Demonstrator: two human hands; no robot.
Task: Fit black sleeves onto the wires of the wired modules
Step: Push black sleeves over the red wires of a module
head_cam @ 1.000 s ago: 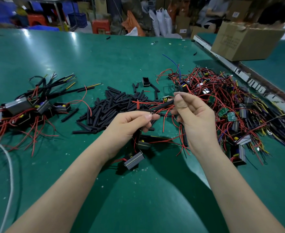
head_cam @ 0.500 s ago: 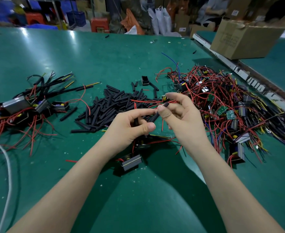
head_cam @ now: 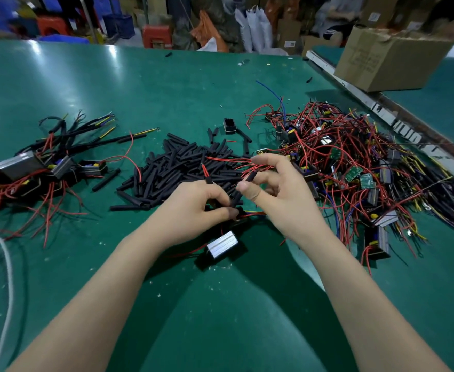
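Head view: left hand (head_cam: 193,208) pinches a black sleeve (head_cam: 236,197) and red wires (head_cam: 250,214); right hand (head_cam: 282,194) pinches the sleeve's upper end.

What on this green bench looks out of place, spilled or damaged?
Little is wrong. A few short black sleeve pieces lie far from the main black sleeve pile, one lone small black housing sits apart, and pale crumbs litter the green table. No damage shows.

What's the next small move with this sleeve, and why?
Probably slide the sleeve further down the red wires toward the module. The right hand pinches the sleeve, red wires stick out past its top end, and the left hand holds the bundle just below.
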